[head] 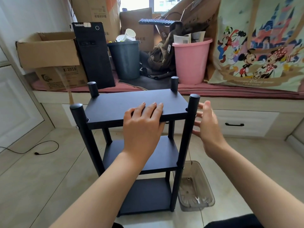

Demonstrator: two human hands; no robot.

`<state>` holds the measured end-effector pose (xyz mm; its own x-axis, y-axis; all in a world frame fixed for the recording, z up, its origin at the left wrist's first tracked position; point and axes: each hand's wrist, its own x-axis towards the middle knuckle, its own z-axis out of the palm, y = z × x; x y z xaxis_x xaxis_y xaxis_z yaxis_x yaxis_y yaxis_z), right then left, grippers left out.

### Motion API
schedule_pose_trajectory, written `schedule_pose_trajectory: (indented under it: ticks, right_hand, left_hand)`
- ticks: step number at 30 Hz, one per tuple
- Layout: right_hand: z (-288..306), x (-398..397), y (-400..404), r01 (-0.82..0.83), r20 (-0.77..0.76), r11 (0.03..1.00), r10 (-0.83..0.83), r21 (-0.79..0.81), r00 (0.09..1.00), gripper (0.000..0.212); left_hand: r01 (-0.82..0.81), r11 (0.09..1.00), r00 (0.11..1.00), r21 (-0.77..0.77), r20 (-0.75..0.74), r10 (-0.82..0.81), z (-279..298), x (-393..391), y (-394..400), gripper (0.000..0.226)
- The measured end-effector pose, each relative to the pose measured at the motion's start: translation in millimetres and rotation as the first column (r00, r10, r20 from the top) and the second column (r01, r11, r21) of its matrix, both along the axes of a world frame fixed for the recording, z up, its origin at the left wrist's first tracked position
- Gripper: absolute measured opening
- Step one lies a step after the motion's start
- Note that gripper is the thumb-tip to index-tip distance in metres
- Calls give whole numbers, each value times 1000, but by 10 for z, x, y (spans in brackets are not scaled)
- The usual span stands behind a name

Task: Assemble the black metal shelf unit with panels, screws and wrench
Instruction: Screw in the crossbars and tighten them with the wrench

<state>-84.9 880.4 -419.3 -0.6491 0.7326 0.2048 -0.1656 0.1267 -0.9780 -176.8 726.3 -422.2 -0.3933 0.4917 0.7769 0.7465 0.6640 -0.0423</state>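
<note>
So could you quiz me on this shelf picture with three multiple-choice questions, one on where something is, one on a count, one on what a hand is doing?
1. Where does the wrench lie?
A. on the top panel
B. in the clear bin on the floor
C. in the pink bucket

2. How many panels does the shelf unit have?
A. two
B. three
C. five

3. What is the left hand doing?
A. resting flat on the top panel
B. gripping a post
C. holding a screw

Answers:
1. B: it lies in the clear bin beside the shelf's near right post.
2. B: top panel, middle and bottom ones show.
3. A: its fingers lie straight on the panel; the right hand is open beside the post.
</note>
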Motion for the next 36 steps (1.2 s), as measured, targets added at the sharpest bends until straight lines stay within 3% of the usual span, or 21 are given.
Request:
schedule_pose_trajectory:
  ticks: [3,6,10,14,25,36]
  right_hand:
    - [105,55,-58,-83,19,984,81,160,997,39]
    - [170,148,-11,-224,32,968,222,111,975,31]
    - [150,316,183,-394,69,908,389,138,919,37]
    - [85,315,246,-365,42,919,363,147,931,40]
    - [86,334,336,-419,-3,906,420,63,907,39]
    - [54,306,318,-379,16,922,379,80,925,35]
  left_hand:
    - [-43,997,999,-65,20,45,50,72,102,48]
    - [13,992,997,-124,73,-4,61,116,242,47]
    - [63,992,993,-111,104,-52,98,140,374,44]
    - [35,995,998,-98,50,-30,150,191,429,35]
    - [58,998,998,-30,-33,-59,65,191,411,36]
    - [93,995,996,-43,7,-92,69,183,418,36]
